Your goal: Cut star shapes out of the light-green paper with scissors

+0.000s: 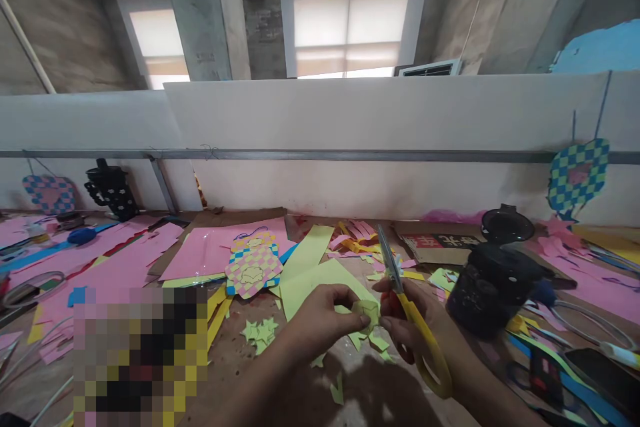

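Observation:
My left hand [320, 313] is closed in a pinch on a small yellow-green paper cutout [367, 312]. My right hand [411, 320] also touches that cutout with its fingertips while holding yellow-handled scissors [410, 313], blades pointing up and away. Just left of my hands lies a little pile of cut green paper stars [260, 332] on the brown table. Behind my hands lies a yellow-green sheet [320, 273].
A woven pink, yellow and blue paper piece [253, 265] lies on pink sheets [220, 250]. A black jar [487, 290] stands right of my hands, with its lid [507, 223] behind. Paper scraps and strips cover the table. A white partition wall [350, 140] backs it.

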### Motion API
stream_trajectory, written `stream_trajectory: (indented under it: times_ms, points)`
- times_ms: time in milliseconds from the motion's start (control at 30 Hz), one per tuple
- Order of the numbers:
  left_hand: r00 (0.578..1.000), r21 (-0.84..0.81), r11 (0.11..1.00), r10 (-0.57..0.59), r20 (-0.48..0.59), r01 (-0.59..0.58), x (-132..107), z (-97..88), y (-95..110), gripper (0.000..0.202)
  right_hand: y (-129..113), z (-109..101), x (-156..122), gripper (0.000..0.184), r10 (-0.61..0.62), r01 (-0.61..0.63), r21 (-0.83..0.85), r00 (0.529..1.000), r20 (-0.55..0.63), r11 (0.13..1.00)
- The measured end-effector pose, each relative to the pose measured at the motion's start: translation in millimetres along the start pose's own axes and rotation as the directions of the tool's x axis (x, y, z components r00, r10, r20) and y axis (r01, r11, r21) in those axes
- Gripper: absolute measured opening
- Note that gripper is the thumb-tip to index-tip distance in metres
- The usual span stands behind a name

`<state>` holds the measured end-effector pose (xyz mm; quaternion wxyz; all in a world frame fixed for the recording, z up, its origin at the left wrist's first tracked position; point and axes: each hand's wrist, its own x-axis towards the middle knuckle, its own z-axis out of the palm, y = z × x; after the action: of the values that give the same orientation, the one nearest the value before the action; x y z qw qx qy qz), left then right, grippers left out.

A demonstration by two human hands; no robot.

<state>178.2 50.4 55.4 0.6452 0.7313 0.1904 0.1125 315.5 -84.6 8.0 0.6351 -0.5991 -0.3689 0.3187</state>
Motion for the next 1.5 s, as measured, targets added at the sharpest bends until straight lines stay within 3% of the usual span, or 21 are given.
stream_trajectory:
  times_ms: [167, 300, 533, 1067, 1500]
  points:
    - [0.993, -0.212, 0.976, 0.020, -0.116, -0.044, 2.4, -6.9, 1.9, 0.020, -2.8, -5.2, 0.7, 0.055, -0.022, 0.026, -0.073, 0.998, 0.053, 0.997]
    - [0.974, -0.170, 0.981, 0.060, -0.220, -0.098, -0.4, -25.4, 12.5, 0.017, -8.1, -11.0, 2.9, 0.052, -0.011, 0.049, -0.165, 0.974, 0.226, 0.985]
    - [0.971, -0.085, 0.989, 0.100, -0.218, -0.121, -2.0, -39.2, 17.0, 0.014, -8.8, -7.2, 1.6, 0.052, 0.045, 0.076, -0.266, 0.905, 0.422, 0.961]
    - [0.971, -0.013, 0.996, 0.087, -0.225, -0.092, -3.6, -37.3, 16.4, 0.013, -25.3, -2.9, -2.2, 0.057, 0.067, 0.103, -0.354, 0.896, 0.438, 0.930]
    - [0.966, -0.002, 0.993, 0.110, -0.234, -0.114, -1.2, -38.2, 13.0, 0.013, -19.7, -3.2, -0.6, 0.057, 0.037, 0.134, -0.342, 0.892, 0.450, 0.930]
